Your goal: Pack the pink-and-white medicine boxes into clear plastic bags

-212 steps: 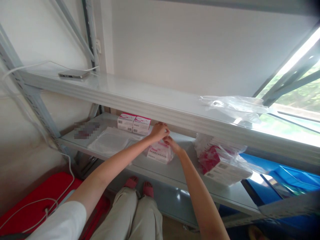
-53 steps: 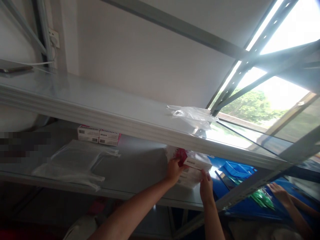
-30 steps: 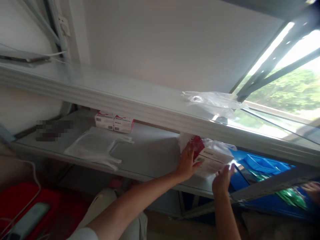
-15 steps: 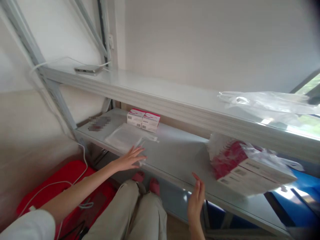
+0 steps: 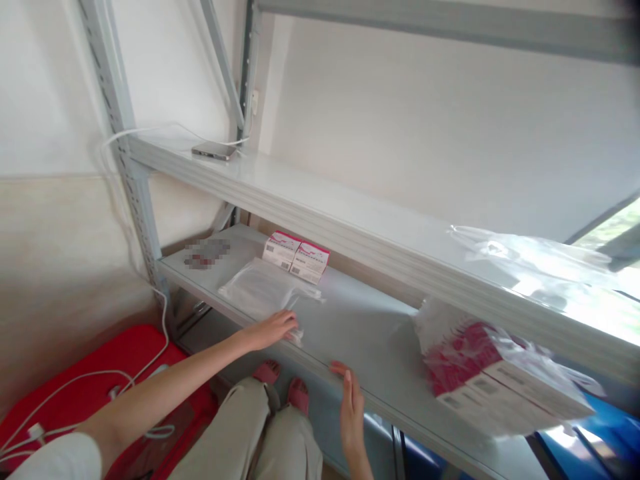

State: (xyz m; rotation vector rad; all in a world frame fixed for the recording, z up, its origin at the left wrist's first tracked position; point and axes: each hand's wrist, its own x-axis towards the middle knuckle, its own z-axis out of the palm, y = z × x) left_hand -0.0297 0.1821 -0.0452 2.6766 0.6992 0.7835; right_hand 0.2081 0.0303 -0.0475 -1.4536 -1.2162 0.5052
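Your left hand [image 5: 275, 328] has its fingers drawn together at one handle of the flat plastic bags [image 5: 260, 287]; they look to touch it, but you can't tell from here whether they have pinched the film. Half a second ago those fingers were spread. Your right hand [image 5: 353, 403] holds nothing, its thumb and fingers apart, near the front edge of the lower shelf [image 5: 360, 327].

The flat bags lie on that shelf, towards its left end, just in front of two white-and-pink boxes [image 5: 310, 263] set side by side. Well to the right, more boxes [image 5: 505, 393] sit in a clear bag. A second ago both your hands were over there; now neither is, so the work seems to have shifted from that filled bag to the flat ones. On the upper shelf [image 5: 340, 193] above lies another loose bag [image 5: 525, 253].
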